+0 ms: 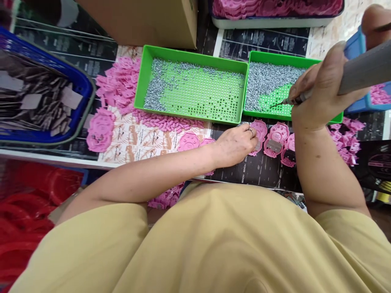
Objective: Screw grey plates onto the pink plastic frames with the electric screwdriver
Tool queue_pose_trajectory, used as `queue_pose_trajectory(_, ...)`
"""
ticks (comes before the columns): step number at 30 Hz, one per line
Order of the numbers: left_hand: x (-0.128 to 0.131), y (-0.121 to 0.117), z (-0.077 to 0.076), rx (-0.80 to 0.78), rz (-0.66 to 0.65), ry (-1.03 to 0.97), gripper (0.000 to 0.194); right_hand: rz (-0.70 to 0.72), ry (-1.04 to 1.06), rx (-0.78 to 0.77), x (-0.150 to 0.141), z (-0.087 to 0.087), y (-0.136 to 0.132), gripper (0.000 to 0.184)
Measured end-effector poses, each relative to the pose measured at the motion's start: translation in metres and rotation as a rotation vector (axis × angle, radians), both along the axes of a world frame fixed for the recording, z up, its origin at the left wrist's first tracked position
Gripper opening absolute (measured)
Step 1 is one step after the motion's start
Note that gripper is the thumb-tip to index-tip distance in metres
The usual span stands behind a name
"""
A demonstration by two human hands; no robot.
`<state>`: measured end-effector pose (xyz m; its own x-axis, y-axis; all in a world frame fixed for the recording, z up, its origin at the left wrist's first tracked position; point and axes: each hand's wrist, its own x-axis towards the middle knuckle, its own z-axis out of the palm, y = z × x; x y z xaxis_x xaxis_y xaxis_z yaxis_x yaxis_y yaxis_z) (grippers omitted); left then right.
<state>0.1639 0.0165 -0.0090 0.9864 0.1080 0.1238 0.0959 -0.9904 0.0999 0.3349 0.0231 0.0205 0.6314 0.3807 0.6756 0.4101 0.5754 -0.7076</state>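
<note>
In my right hand (320, 89) is a grey electric screwdriver (366, 71), my fingers wrapped around its front end. Its thin bit points down and left into the right green tray (324, 119), which holds many small silver screws (271, 75). My left hand (236, 144), a ring on one finger, has its fingers bent and closed at the left edge of a pink plastic part (259, 132); the fingertips are partly hidden. To the right lie a pink part with a metal plate (274, 145) and another with a dark plate (288, 156), half behind my right forearm.
A second green tray (192, 116) of screws stands left of the first. Pink pieces (120, 83) are heaped beside it. A blue basket (87, 110) of flat dark pieces is far left, a cardboard box (152, 24) behind, and a tub (275, 22) of pink parts at the back.
</note>
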Motion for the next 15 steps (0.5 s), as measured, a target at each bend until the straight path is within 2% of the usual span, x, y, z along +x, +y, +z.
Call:
queue_pose_trajectory(2,0.0017,0.0004,0.0001,0.018,-0.001,-0.007,0.015,0.053,-0.052,-0.002,-0.0029,-0.0041,0.0043,0.036)
queue_pose_trajectory(6,0.0037,0.0008,0.0013,0.033,-0.003,-0.008,0.016,0.079,0.012,0.016,-0.0020,-0.0050,0.0080,0.041)
queue_pose_trajectory(12,0.0039,-0.0002,0.0039,0.021,0.026,-0.008,0.022,0.125,-0.040,0.085,-0.0065,-0.0067,0.0111,0.030)
queue_pose_trajectory(13,0.0039,-0.0004,0.0040,0.013,0.037,-0.003,0.022,0.132,-0.034,0.071,-0.0058,-0.0062,0.0109,0.035)
queue_pose_trajectory(15,0.0041,-0.0006,0.0036,-0.006,0.053,0.001,0.021,0.188,0.050,-0.086,-0.0026,-0.0028,0.0084,0.045)
